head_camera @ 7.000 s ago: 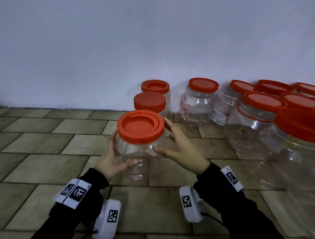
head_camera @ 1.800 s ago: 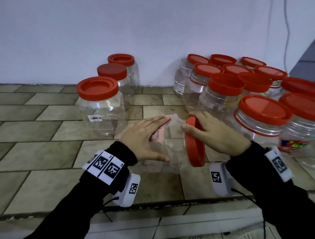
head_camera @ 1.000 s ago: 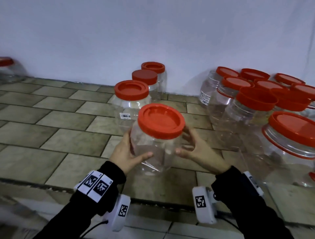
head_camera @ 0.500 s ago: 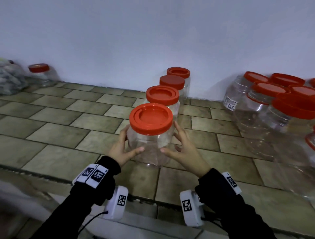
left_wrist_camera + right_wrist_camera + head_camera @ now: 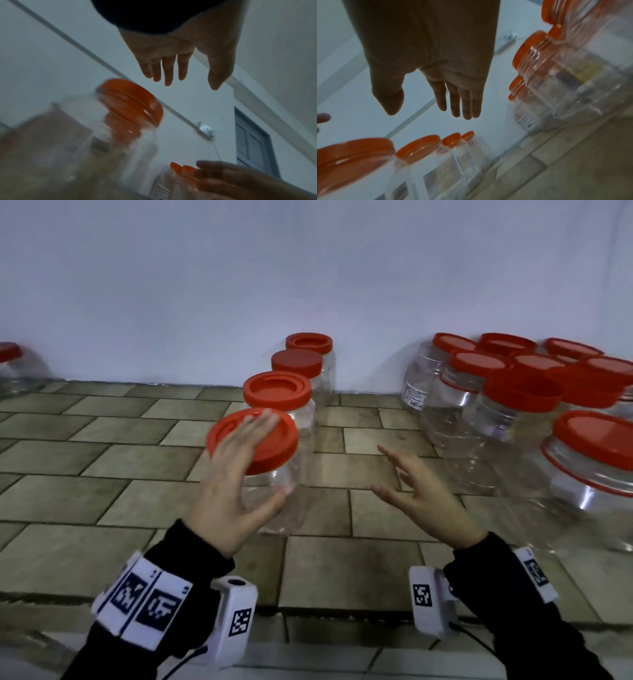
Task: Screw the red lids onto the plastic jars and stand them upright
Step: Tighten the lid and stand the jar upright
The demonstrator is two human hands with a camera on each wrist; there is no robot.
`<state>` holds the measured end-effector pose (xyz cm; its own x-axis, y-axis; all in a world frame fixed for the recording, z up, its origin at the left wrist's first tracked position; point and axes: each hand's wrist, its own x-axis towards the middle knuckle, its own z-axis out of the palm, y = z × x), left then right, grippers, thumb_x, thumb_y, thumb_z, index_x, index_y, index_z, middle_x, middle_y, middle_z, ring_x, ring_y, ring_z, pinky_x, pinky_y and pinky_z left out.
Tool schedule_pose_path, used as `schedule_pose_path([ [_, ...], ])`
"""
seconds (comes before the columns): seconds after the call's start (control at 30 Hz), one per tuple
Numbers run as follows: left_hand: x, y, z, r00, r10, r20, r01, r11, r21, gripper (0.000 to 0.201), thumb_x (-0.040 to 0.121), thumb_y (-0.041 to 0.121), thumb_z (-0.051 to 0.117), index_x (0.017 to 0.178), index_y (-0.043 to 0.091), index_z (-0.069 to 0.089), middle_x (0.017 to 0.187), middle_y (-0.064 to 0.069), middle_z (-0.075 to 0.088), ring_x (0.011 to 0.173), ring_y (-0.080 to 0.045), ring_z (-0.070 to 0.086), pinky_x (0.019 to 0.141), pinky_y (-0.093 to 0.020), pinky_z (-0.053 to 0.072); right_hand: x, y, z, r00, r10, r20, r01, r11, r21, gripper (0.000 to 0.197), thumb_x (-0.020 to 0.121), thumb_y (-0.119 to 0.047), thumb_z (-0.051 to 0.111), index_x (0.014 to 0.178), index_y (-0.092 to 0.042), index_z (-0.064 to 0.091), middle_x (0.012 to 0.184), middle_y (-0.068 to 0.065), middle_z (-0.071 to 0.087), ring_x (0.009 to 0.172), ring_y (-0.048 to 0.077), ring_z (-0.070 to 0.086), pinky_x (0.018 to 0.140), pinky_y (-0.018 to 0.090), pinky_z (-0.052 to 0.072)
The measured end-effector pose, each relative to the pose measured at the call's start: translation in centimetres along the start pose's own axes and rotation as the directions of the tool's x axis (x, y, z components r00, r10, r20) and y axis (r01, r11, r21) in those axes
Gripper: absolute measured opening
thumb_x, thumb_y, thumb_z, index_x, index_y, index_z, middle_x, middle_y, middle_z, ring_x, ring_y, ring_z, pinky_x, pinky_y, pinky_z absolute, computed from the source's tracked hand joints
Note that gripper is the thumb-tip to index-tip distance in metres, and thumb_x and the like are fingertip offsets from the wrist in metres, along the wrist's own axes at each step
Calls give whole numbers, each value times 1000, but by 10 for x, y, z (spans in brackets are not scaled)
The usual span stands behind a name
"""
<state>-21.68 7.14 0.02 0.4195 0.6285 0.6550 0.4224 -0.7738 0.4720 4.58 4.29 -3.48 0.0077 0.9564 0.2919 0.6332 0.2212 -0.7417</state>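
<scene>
A clear plastic jar (image 5: 284,491) with its red lid (image 5: 270,446) on stands upright on the tiled floor, at the front of a row of three other lidded jars (image 5: 278,392). My left hand (image 5: 248,463) hovers open in front of it, fingers straight. In the left wrist view the left hand (image 5: 190,83) is off the lid (image 5: 133,100), with a gap between them. My right hand (image 5: 394,474) is open to the right of the jar, holding nothing. The right wrist view shows the right hand (image 5: 426,111) with spread fingers above the row of jars (image 5: 418,148).
A dense cluster of lidded jars (image 5: 520,392) fills the floor at the right, the nearest one (image 5: 596,446) close to my right hand. One more jar (image 5: 13,368) stands far left by the white wall (image 5: 308,268). A step edge (image 5: 342,611) runs along the front.
Half a second ago both hands held the jar by its sides. Now both have let go and opened, the right hand drawn away to the right. The jar stands on the floor.
</scene>
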Motion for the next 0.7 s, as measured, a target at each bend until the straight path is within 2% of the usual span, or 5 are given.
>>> schedule_pose_path([
  [0.17,26,29,77,982,62,177,-36,989,-146,57,79,47,51,132,32,35,136,6,42,127,-6,36,107,-24,28,-31,6,-70,982,-158,-101,132,966,-223,51,85,-34,63,132,-20,47,132,-4,46,120,-3,40,99,4,25],
  [0.27,44,52,130,966,103,236,-43,969,-245,50,79,41,50,127,27,43,127,8,46,119,-2,40,99,-9,28,-49,12,-116,951,-271,-150,210,920,-331,50,83,-40,54,127,-17,52,125,-4,47,115,-4,41,97,2,25],
  [0.37,61,75,181,940,114,321,-17,956,-292,52,79,43,49,127,21,46,122,7,49,113,2,41,92,-1,27,-64,25,-158,929,-305,-209,207,897,-390,41,84,-28,60,122,-13,56,120,-1,49,113,1,44,96,4,28],
  [0.57,84,126,270,878,-29,478,162,957,-240,86,70,48,54,141,15,19,146,-6,27,133,-18,26,104,-22,21,-82,75,-221,934,-258,-249,111,867,-485,45,81,-27,58,122,-9,55,124,6,51,115,6,42,98,4,25],
  [0.7,83,149,309,891,-126,437,237,949,-209,119,51,72,51,142,20,-5,153,-3,2,140,-15,1,115,-36,7,-90,100,-230,951,-217,-221,82,864,-497,47,83,-25,59,128,-14,51,132,6,48,123,18,44,103,30,35],
])
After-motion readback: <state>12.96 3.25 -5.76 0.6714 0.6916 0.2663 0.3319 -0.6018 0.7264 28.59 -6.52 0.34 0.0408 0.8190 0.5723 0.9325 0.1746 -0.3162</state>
